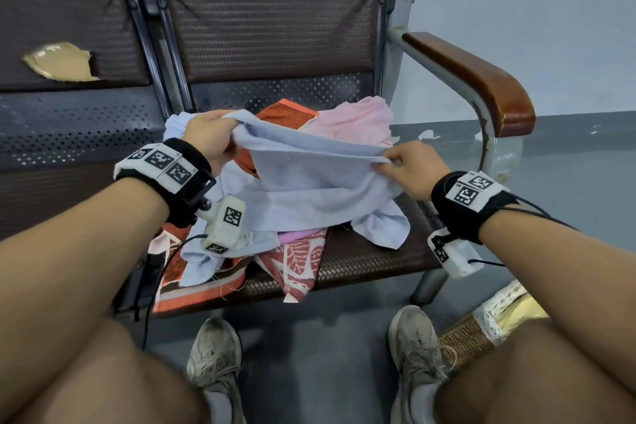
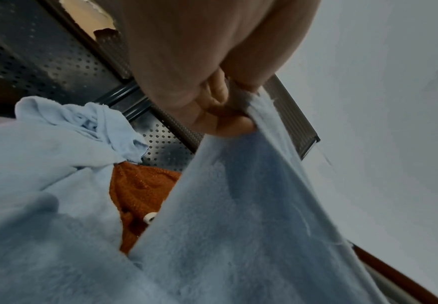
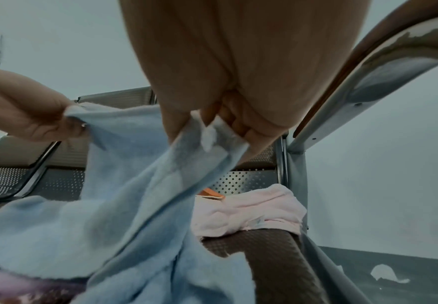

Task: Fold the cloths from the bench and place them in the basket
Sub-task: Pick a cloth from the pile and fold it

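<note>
A light blue cloth (image 1: 309,179) hangs stretched between both hands above the bench seat (image 1: 371,251). My left hand (image 1: 210,134) grips its upper left corner; in the left wrist view the fingers (image 2: 220,115) curl round the blue cloth (image 2: 238,205). My right hand (image 1: 406,169) pinches the right end of the same edge, and the right wrist view shows the blue cloth (image 3: 134,185) bunched in the fingers (image 3: 233,119). Under it lie a pink cloth (image 1: 354,120), an orange patterned cloth (image 1: 289,113) and more blue cloth (image 1: 382,224). A woven basket (image 1: 475,337) stands on the floor at the lower right.
The bench has a brown wooden armrest (image 1: 481,79) on a grey metal frame at the right and a dark backrest (image 1: 268,21) behind the pile. A torn seat back (image 1: 62,62) is at the left. My shoes (image 1: 213,358) are on the grey floor below.
</note>
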Tool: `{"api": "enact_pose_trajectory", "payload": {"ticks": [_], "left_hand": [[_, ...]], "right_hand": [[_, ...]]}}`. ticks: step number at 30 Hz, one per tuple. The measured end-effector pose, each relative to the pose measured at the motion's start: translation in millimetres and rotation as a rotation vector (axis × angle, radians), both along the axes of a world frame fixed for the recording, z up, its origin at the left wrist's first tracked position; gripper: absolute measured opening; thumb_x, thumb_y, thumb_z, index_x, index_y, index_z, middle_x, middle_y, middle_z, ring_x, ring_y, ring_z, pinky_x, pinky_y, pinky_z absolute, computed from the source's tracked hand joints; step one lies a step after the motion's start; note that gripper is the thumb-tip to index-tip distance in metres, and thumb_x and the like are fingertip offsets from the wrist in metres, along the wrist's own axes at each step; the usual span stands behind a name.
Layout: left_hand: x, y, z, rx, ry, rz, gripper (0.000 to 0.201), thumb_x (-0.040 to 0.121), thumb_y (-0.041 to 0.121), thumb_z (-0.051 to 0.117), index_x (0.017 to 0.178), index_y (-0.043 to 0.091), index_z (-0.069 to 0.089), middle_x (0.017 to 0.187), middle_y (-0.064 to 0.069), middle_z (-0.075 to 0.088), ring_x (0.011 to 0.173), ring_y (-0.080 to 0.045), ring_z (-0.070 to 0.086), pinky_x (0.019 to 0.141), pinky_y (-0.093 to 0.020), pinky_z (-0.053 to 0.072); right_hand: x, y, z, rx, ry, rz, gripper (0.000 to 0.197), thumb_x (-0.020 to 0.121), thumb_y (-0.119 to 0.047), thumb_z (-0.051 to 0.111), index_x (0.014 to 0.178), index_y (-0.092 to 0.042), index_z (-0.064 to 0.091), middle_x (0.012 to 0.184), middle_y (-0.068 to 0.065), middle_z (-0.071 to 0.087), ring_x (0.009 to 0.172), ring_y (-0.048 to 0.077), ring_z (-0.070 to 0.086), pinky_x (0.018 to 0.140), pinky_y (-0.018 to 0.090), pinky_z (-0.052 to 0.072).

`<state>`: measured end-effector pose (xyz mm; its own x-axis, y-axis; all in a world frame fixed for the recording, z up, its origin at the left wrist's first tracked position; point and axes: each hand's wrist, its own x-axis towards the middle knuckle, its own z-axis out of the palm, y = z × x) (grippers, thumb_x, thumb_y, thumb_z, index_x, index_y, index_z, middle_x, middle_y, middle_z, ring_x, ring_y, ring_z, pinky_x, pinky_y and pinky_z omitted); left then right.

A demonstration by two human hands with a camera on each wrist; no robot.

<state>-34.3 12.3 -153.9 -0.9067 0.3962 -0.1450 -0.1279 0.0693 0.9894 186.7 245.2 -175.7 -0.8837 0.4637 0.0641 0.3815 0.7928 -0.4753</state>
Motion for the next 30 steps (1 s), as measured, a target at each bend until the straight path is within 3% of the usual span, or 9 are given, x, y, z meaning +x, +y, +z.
{"api": "enact_pose_trajectory", "payload": {"ticks": [2, 5, 9, 13, 15, 17, 22, 27, 30], "left_hand": [[2, -1, 7, -0.041, -0.015, -0.074, 0.026, 0.091, 0.003, 0.053, 0.096, 0.016, 0.075, 0.076, -0.005, 0.061, 0.056, -0.013, 0.049, 0.046, -0.019, 0.039], [0, -3, 19, -0.021, -0.035, -0.113, 0.039, 0.093, -0.004, 0.043, 0.110, 0.013, 0.074, 0.088, -0.009, 0.068, 0.069, -0.015, 0.061, 0.058, -0.020, 0.056], [-3, -10, 37, 0.040, -0.008, -0.215, 0.034, 0.094, -0.007, 0.052, 0.124, -0.001, 0.064, 0.108, -0.013, 0.068, 0.091, -0.018, 0.067, 0.090, -0.027, 0.057], [-7, -20, 57, -0.202, 0.298, -0.254, 0.041, 0.077, 0.002, 0.081, 0.115, 0.002, 0.065, 0.098, -0.010, 0.065, 0.083, -0.017, 0.062, 0.079, -0.032, 0.055], [-10, -23, 66, -0.497, 0.629, -0.116, 0.028, 0.073, 0.013, 0.084, 0.094, 0.009, 0.066, 0.085, -0.009, 0.064, 0.077, -0.020, 0.056, 0.070, -0.035, 0.048], [-13, -26, 76, -0.505, 0.745, -0.012, 0.024, 0.076, 0.021, 0.079, 0.082, 0.004, 0.064, 0.077, -0.016, 0.063, 0.071, -0.022, 0.052, 0.064, -0.033, 0.043], [-14, -25, 107, -0.211, 0.485, -0.167, 0.016, 0.091, 0.021, 0.070, 0.103, 0.012, 0.074, 0.096, -0.009, 0.070, 0.077, -0.015, 0.062, 0.055, -0.020, 0.054], [-14, -21, 130, -0.055, 0.264, -0.169, 0.043, 0.094, 0.045, 0.063, 0.108, 0.005, 0.072, 0.108, -0.019, 0.071, 0.089, -0.026, 0.065, 0.075, -0.040, 0.050], [-15, -12, 136, -0.029, 0.269, 0.000, 0.037, 0.092, 0.044, 0.063, 0.091, 0.008, 0.071, 0.091, -0.010, 0.067, 0.083, -0.021, 0.061, 0.071, -0.034, 0.046]], "right_hand": [[0, 4, 4, -0.044, 0.024, -0.022, 0.032, 0.099, -0.022, 0.052, 0.069, -0.019, 0.062, 0.062, -0.003, 0.049, 0.062, 0.017, 0.045, 0.056, 0.026, 0.032], [-7, 7, 15, -0.165, 0.097, -0.064, 0.026, 0.097, -0.005, 0.039, 0.086, 0.005, 0.061, 0.070, 0.010, 0.049, 0.066, 0.021, 0.043, 0.058, 0.029, 0.035], [-18, 8, 43, -0.175, 0.213, -0.130, 0.031, 0.095, -0.002, 0.036, 0.075, -0.017, 0.056, 0.084, 0.009, 0.056, 0.080, 0.024, 0.051, 0.071, 0.029, 0.036], [-22, 12, 81, -0.025, 0.308, -0.119, 0.015, 0.088, -0.022, 0.036, 0.077, -0.022, 0.047, 0.080, 0.003, 0.055, 0.080, 0.028, 0.052, 0.072, 0.035, 0.039], [-24, 14, 98, 0.053, 0.287, -0.101, 0.008, 0.092, -0.032, 0.045, 0.088, -0.026, 0.049, 0.077, -0.005, 0.056, 0.073, 0.019, 0.053, 0.067, 0.035, 0.038], [-25, 15, 116, 0.149, 0.210, -0.063, 0.019, 0.090, -0.048, 0.053, 0.082, -0.030, 0.053, 0.073, -0.012, 0.056, 0.068, 0.009, 0.052, 0.060, 0.030, 0.035], [-23, 16, 149, 0.113, 0.217, -0.030, 0.048, 0.094, -0.047, 0.055, 0.055, -0.022, 0.043, 0.061, -0.003, 0.047, 0.060, 0.019, 0.047, 0.056, 0.032, 0.035], [-18, 13, 172, -0.140, 0.207, -0.124, 0.067, 0.083, -0.064, 0.058, 0.086, 0.003, 0.069, 0.086, 0.012, 0.068, 0.080, 0.028, 0.065, 0.081, 0.041, 0.054], [-18, 9, 180, -0.367, 0.249, -0.220, 0.056, 0.078, -0.061, 0.067, 0.092, -0.007, 0.073, 0.097, 0.008, 0.073, 0.091, 0.025, 0.071, 0.084, 0.037, 0.056]]}}
